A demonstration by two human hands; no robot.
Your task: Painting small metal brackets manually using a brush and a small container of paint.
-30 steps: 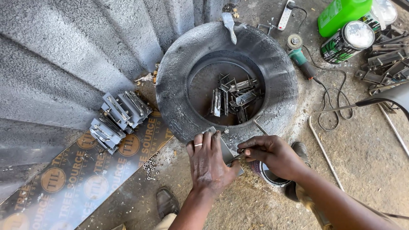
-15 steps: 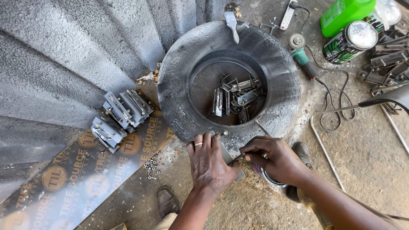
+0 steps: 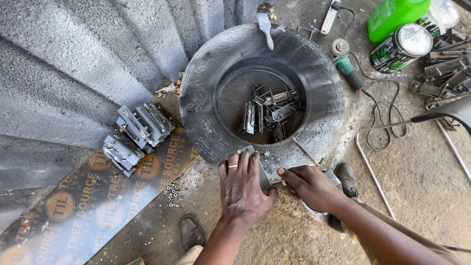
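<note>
Left hand [image 3: 244, 189]: palm down, fingers stretched forward and close together, pressed flat on a small grey metal piece [image 3: 262, 176] lying on the near edge of the tyre [image 3: 206, 88]; ring on one finger. Holding down rather than clenching.

Right hand [image 3: 310, 186]: curled, thumb and fingertips pinched at the right edge of the same metal piece, just beside the left thumb. Object in the pinch too small to identify. Thin metal rod [image 3: 305, 153] angled up from the hand across the tyre rim.

Metal piece: on the tyre's near rim, mostly covered by the left hand, one corner showing beyond the fingertips.

Tyre: flat on the ground, loose pile of metal brackets [image 3: 270, 113] in its centre hole, paintbrush [image 3: 265, 28] on the far rim.

Round tin [image 3: 321, 194]: partly hidden under the right hand.

Stacked metal brackets [image 3: 137, 135]: left of the tyre, on a brown printed board [image 3: 83, 206].

Angle grinder [image 3: 346, 64], green jerrycan [image 3: 395, 17], paint cans [image 3: 405, 44]: upper right, well apart from both hands.

Shoes [image 3: 192, 233]: one below the left wrist, one by the right forearm.
</note>
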